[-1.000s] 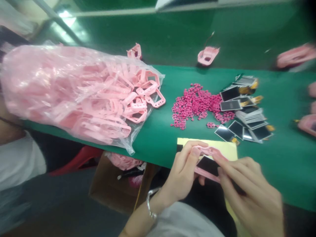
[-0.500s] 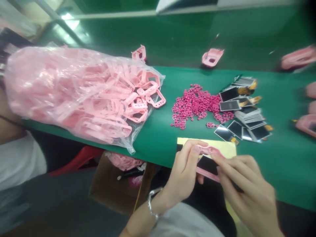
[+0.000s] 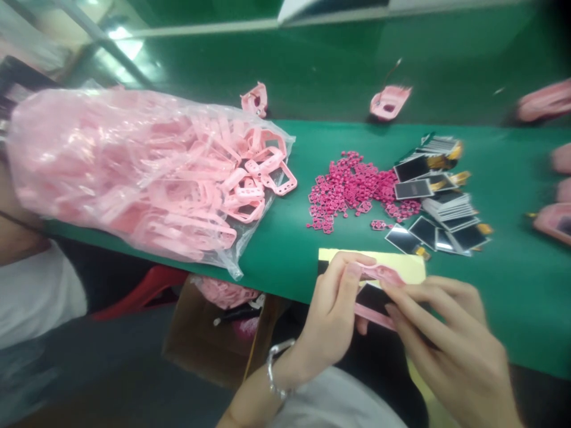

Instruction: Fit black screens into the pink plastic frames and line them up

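Over the bench's front edge, a pink plastic casing (image 3: pixel 373 315) sits between my two hands, open side toward me. Set in its opening is a dark display screen (image 3: pixel 373 296); whether the screen is fully seated I cannot tell. My left hand (image 3: pixel 329 318) is closed round the casing's left end, thumb on its upper wall. At the right end, my right hand (image 3: pixel 452 336) pinches the casing with fingertips at the upper wall and beside the screen, which they partly cover. Beneath both hands lies a pale yellow sheet (image 3: pixel 401 264).
A clear bag of pink casings (image 3: pixel 147 172) fills the left of the green bench (image 3: pixel 289 249). Magenta button pieces (image 3: pixel 352 187) and stacked display screens (image 3: pixel 450 211) lie ahead. Pink shells (image 3: pixel 390 102) stand at the back. A cardboard box (image 3: pixel 214 345) and another person's sleeve (image 3: pixel 42 285) are left.
My right hand has shifted slightly, its fingers and thumb covering a little more of the screen's right side. My left hand keeps its hold. The whole view has moved slightly.
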`<state>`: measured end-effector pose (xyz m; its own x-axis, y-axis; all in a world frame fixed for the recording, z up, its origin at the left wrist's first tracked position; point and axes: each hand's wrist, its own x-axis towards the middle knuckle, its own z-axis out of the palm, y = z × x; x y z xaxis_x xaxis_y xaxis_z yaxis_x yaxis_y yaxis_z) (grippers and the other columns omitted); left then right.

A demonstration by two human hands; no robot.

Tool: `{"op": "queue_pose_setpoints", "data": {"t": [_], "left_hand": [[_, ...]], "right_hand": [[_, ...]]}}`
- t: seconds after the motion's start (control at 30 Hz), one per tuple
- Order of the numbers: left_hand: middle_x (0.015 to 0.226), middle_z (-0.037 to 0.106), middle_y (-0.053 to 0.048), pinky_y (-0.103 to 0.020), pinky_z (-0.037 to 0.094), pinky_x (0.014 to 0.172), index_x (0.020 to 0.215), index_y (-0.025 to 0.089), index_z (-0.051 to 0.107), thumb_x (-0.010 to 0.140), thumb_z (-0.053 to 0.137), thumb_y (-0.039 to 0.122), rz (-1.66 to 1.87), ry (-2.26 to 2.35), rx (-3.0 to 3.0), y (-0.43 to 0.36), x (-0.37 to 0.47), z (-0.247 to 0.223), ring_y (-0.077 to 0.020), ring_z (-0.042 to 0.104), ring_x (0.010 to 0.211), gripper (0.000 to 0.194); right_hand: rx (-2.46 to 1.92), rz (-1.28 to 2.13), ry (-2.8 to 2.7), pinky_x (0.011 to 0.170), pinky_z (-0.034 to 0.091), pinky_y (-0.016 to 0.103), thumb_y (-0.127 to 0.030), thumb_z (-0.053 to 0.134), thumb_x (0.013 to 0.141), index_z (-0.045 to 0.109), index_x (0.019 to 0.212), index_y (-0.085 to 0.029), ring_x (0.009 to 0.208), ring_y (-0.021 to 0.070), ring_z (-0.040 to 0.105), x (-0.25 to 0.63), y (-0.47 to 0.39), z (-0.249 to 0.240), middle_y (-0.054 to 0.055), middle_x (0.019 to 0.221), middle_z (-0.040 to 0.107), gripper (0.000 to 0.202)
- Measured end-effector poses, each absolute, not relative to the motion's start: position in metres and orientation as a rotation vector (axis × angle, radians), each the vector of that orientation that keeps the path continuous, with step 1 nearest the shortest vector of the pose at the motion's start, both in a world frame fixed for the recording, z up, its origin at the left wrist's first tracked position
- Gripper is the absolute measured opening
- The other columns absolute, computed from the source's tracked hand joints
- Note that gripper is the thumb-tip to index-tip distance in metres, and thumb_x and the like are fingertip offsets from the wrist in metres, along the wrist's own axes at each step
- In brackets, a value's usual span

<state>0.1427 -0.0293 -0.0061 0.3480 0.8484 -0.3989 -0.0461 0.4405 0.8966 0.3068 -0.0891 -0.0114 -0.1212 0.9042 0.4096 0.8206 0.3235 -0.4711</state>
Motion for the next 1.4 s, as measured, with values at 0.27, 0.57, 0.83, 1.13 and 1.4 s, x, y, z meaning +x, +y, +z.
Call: {"op": "queue_pose_setpoints", "data": {"t": [0.27,0.57,0.83,1.13,1.4], "left_hand": [[0.085,0.071,-0.001,-0.016,0.035,0.034,0.099,0.020,0.061,0.095,0.070,0.039,0.694,1.115,0.930,-0.027,0.145,-0.007,-0.0044,0.044,0.041,0.021],[0.088,0.071,-0.003,-0.020,0.041,0.039,0.095,0.022,0.058,0.097,0.068,0.044,0.990,1.233,0.942,-0.037,0.148,-0.022,-0.0100,0.058,0.049,0.024],[0.094,0.078,-0.005,-0.028,0.059,0.066,0.096,0.022,0.057,0.100,0.066,0.038,1.039,1.179,0.945,-0.051,0.142,-0.031,-0.0117,0.066,0.056,0.019],[0.087,0.072,0.000,-0.015,0.042,0.034,0.102,0.020,0.060,0.102,0.059,0.031,1.264,1.176,0.986,-0.035,0.123,-0.038,-0.0044,0.052,0.037,0.011],[0.084,0.070,-0.001,-0.018,0.044,0.039,0.103,0.020,0.060,0.096,0.064,0.033,1.299,1.325,0.804,0.006,0.115,-0.058,-0.0095,0.059,0.048,0.016]], "right_hand": [[-1.514,0.058,-1.928,0.095,0.051,0.042,-0.009,0.075,0.089,0.075,0.120,-0.026,0.124,0.0296,0.059,0.308,-0.089,-0.026,0.012,0.152,0.052,0.036],[-1.704,0.918,-0.978,0.055,0.056,0.024,-0.043,0.059,0.103,0.077,0.123,-0.023,0.068,0.0168,0.069,0.258,-0.078,-0.021,0.005,0.091,0.078,0.034],[-1.698,1.099,-0.679,0.048,0.049,0.021,-0.044,0.061,0.101,0.081,0.101,-0.021,0.047,0.0125,0.057,0.241,-0.084,-0.002,-0.002,0.053,0.059,0.030],[-1.627,1.110,-1.041,0.051,0.048,0.022,-0.045,0.060,0.102,0.078,0.117,-0.021,0.055,0.0121,0.062,0.250,-0.059,-0.020,0.000,0.073,0.071,0.034],[-1.693,0.228,-1.873,0.082,0.049,0.037,-0.019,0.061,0.101,0.067,0.128,-0.014,0.092,0.0215,0.063,0.266,-0.083,-0.056,0.009,0.100,0.067,0.028]]}}
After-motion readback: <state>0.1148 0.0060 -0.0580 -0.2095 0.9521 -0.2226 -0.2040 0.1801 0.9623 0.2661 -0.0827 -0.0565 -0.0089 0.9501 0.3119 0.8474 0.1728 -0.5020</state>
